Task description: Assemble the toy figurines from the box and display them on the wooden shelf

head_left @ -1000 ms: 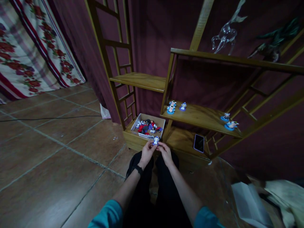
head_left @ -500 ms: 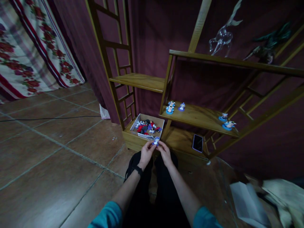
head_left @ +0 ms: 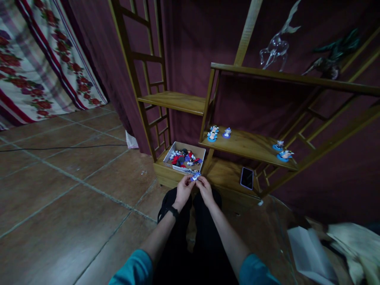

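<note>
A small purple and white figurine [head_left: 195, 176] is pinched between the fingertips of my left hand [head_left: 184, 190] and my right hand [head_left: 205, 189], tilted over to the right. Both hands are just in front of an open cardboard box [head_left: 202, 155], which holds a jumble of red, black, white and purple figurines [head_left: 184, 157]. On the shelf to the right, blue-based figurines [head_left: 212, 136] stand at the left end beside a purple-based figurine [head_left: 227, 133]. At that shelf's right end are a grey-and-blue figurine [head_left: 278, 145] and another blue-based figurine [head_left: 285, 155].
A phone [head_left: 247, 178] lies on the low shelf. Higher up, a clear glass animal [head_left: 275, 50] and a dark green ornament [head_left: 332, 55] stand on the top shelf [head_left: 267, 76]. A white box [head_left: 308, 251] and pale cloth [head_left: 354, 245] are at the lower right.
The figurine in my fingers has gone from upright to tilted rightward. Both hands stay in nearly the same place, and the shelf figurines have not moved.
</note>
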The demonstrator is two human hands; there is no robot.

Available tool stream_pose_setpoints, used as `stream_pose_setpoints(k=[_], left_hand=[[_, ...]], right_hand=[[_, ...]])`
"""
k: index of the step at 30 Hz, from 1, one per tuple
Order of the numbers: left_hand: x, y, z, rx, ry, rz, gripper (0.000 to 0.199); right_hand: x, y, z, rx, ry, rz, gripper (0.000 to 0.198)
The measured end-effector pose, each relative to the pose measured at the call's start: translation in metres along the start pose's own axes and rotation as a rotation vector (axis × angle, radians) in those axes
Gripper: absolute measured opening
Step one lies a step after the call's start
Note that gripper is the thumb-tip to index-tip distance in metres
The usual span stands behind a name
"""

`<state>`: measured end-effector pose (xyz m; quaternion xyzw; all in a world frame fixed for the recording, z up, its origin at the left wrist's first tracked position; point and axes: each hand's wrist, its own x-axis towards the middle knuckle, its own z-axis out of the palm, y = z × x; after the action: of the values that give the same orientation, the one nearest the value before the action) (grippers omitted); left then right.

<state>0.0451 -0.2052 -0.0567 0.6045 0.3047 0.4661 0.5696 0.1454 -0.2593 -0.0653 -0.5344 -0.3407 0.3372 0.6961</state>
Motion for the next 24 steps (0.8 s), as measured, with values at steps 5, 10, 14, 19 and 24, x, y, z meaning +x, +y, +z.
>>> stream_pose_setpoints(k=[5, 10, 14, 19, 24], left_hand=[[-0.002, -0.003, 0.001, 0.036, 0.021, 0.012, 0.039], [-0.002, -0.013, -0.002, 0.124, 0.022, -0.002, 0.04], [-0.002, -0.018, -0.004, 0.243, 0.008, 0.067, 0.04], [-0.003, -0.012, -0.005, 0.382, -0.016, 0.128, 0.045], [-0.004, -0.008, -0.005, 0.419, -0.011, 0.138, 0.047]], right_hand=[[0.003, 0.004, 0.001, -0.053, 0.005, -0.004, 0.028], [0.007, 0.012, 0.002, -0.061, 0.024, -0.003, 0.028], [0.009, 0.017, 0.005, -0.077, 0.028, -0.009, 0.027], [0.008, 0.016, 0.008, -0.154, 0.056, -0.014, 0.027], [0.007, 0.009, 0.008, -0.252, 0.085, -0.03, 0.025]])
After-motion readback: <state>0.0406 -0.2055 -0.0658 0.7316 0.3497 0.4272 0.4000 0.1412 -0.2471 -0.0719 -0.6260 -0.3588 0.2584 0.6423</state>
